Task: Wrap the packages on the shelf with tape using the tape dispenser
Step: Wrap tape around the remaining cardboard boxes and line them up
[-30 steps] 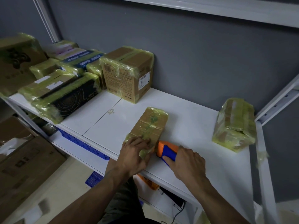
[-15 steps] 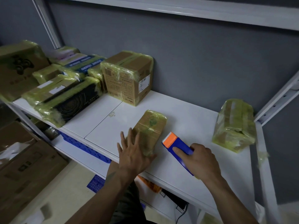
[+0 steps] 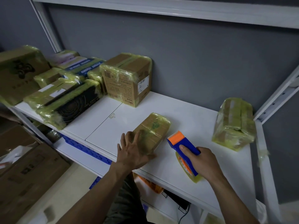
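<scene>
Left hand [image 3: 134,152]: fingers spread and nearly straight, palm laid flat on the near end of the flat package [image 3: 154,126]; it grips nothing.
Right hand [image 3: 204,162]: just right of the flat package, curled round the handle of the tape dispenser [image 3: 186,143], forefinger stretched along its blue top.
Tape dispenser: blue body with orange head pointing away from the person, close beside the flat package's right edge but apart from it; the yellowish tape roll [image 3: 188,169] sits under the right hand.
Flat package: brown, bound in yellow-green tape, lying near the front edge of the white shelf [image 3: 186,113].
Floor cartons [image 3: 24,172]: plain cardboard, below and well left of the flat package.
Tall package [image 3: 234,125]: well to the right of the flat package, standing, wrapped in the same tape.
Black box [image 3: 71,107]: left of the flat package, its ends taped.
Cube carton [image 3: 127,78]: behind the flat package, taped along its edges, white label on its right face.
Stacked packages [image 3: 53,76]: far left of the flat package, all taped.
Grey wall [image 3: 202,59]: behind everything.
</scene>
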Action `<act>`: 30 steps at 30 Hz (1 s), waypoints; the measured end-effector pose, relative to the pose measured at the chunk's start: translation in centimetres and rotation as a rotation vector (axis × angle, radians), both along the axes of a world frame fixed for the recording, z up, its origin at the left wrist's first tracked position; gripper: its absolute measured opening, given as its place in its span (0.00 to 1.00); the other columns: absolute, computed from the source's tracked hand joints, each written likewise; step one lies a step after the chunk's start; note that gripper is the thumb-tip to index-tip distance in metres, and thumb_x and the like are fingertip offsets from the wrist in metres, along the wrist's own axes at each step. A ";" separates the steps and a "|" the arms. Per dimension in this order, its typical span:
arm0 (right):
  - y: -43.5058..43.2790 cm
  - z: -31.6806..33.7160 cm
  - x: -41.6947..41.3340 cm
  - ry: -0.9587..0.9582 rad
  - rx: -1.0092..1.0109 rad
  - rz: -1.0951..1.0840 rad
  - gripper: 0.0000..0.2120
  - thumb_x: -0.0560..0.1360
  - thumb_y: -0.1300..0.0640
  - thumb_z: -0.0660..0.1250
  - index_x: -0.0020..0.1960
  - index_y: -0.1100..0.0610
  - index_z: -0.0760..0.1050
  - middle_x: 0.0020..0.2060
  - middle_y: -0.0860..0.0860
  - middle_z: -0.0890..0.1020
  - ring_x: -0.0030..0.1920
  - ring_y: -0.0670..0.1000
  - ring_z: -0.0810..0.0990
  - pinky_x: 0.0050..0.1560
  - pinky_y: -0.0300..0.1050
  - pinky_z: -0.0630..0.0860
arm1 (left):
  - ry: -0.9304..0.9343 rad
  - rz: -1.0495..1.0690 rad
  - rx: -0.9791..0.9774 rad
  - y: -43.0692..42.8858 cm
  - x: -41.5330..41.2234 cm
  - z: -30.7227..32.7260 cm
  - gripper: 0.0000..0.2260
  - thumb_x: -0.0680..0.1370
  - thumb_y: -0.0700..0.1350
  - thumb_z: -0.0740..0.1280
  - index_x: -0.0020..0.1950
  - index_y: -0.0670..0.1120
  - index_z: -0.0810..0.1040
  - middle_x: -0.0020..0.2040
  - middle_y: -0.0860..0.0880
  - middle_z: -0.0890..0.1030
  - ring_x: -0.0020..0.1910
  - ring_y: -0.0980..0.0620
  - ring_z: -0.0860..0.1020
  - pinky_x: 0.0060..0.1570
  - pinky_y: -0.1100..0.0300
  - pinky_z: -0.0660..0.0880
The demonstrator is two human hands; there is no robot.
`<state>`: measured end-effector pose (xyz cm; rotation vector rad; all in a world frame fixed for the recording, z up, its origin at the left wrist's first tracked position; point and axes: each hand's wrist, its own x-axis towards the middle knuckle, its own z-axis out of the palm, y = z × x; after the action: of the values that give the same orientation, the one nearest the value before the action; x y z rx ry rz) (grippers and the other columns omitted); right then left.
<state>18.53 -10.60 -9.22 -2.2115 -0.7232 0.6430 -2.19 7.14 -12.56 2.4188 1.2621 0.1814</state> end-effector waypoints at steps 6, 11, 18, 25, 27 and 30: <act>-0.4 -0.5 0.8 0.072 0.040 -0.085 0.29 0.73 0.30 0.69 0.36 0.56 0.74 0.24 0.47 0.78 0.23 0.43 0.78 0.27 0.38 0.70 | 0.111 -0.050 -0.059 1.3 0.6 0.7 0.41 0.78 0.62 0.66 0.83 0.54 0.45 0.82 0.47 0.35 0.79 0.39 0.31 0.75 0.34 0.38; -0.8 -0.8 1.4 0.114 0.079 -0.117 0.28 0.74 0.31 0.70 0.33 0.55 0.74 0.23 0.47 0.78 0.22 0.43 0.76 0.26 0.38 0.69 | 0.305 -0.227 -0.122 4.8 -0.5 2.5 0.39 0.82 0.41 0.63 0.83 0.56 0.40 0.81 0.54 0.32 0.79 0.42 0.31 0.72 0.28 0.33; -0.5 -0.8 1.5 0.138 0.090 -0.122 0.29 0.73 0.30 0.70 0.35 0.57 0.77 0.24 0.49 0.80 0.24 0.44 0.79 0.27 0.39 0.71 | 0.056 -0.080 0.168 3.6 -0.7 2.5 0.27 0.79 0.36 0.61 0.79 0.49 0.66 0.84 0.51 0.48 0.82 0.41 0.44 0.76 0.34 0.43; -0.5 -1.1 1.5 0.136 0.098 -0.116 0.27 0.73 0.31 0.70 0.36 0.56 0.76 0.24 0.47 0.80 0.24 0.43 0.79 0.25 0.34 0.70 | -0.145 -0.225 0.141 -2.8 0.3 -0.1 0.29 0.75 0.70 0.62 0.73 0.58 0.73 0.73 0.57 0.67 0.73 0.51 0.59 0.69 0.54 0.70; -0.6 -1.2 1.5 0.138 0.099 -0.118 0.27 0.73 0.31 0.70 0.37 0.56 0.77 0.25 0.47 0.80 0.25 0.44 0.80 0.26 0.36 0.71 | -0.114 -0.307 0.160 -2.5 0.4 -0.7 0.28 0.78 0.65 0.64 0.76 0.56 0.71 0.77 0.54 0.65 0.76 0.48 0.59 0.75 0.56 0.63; -0.7 -1.1 1.4 0.146 0.109 -0.121 0.27 0.73 0.31 0.71 0.38 0.56 0.78 0.25 0.47 0.81 0.25 0.44 0.80 0.26 0.36 0.71 | -0.139 -0.422 0.110 -1.3 0.8 -0.1 0.25 0.81 0.57 0.65 0.78 0.53 0.68 0.80 0.52 0.62 0.80 0.49 0.55 0.77 0.65 0.49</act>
<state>19.94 -11.32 -10.30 -2.0669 -0.5326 0.6795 -1.41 5.84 -12.70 2.6489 0.6775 0.2960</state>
